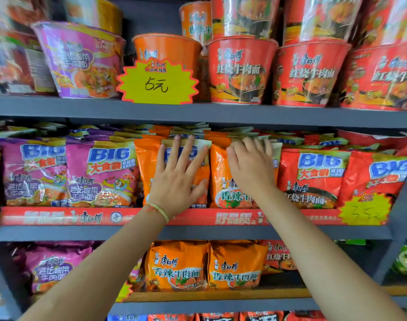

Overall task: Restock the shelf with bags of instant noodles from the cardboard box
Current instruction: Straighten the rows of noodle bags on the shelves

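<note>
Two rows of orange noodle bags stand upright on the middle shelf. My left hand lies flat, fingers spread, against the front of the left orange bag. My right hand presses flat on the right orange bag, fingers over its top edge. Neither hand grips a bag. The cardboard box is out of view.
Purple bags stand left of the orange rows, red bags to the right. Noodle cups and a yellow price tag fill the upper shelf. More orange bags sit on the lower shelf.
</note>
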Tool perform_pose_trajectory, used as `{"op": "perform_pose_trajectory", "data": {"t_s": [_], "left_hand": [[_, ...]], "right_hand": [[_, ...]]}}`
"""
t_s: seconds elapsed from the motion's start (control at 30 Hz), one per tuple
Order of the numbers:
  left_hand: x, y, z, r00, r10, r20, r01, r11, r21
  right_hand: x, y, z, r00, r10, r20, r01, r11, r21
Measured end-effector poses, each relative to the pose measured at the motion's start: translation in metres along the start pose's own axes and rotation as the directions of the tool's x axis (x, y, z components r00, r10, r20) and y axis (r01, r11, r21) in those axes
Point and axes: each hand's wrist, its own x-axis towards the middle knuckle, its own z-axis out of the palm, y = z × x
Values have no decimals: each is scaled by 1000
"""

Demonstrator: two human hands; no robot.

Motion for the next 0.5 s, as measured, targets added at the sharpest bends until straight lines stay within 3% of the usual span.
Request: {"op": "perform_pose_trajectory", "data": {"t_s": [0.1, 0.2, 0.27, 0.4, 0.5], "left_hand": [[0, -1, -1, 1000, 3, 0, -3, 1000, -2], [3, 8, -4, 998, -68, -12, 68, 996, -53], [9, 20, -7, 989, -145, -8, 144, 986, -81], [16, 36, -5, 974, -223, 25, 224, 974, -27], [16, 38, 0, 973, -229, 22, 229, 973, 2]], "right_hand": [[31, 3, -16, 980, 52, 191, -68, 994, 79], [49, 7, -28, 920, -24, 392, -97, 954, 284], [53, 10, -33, 896, -69, 439, -111, 922, 372], [50, 14, -43, 910, -75, 408, -41, 963, 268], [49, 12, -46, 881, -69, 468, -17, 984, 177]]}}
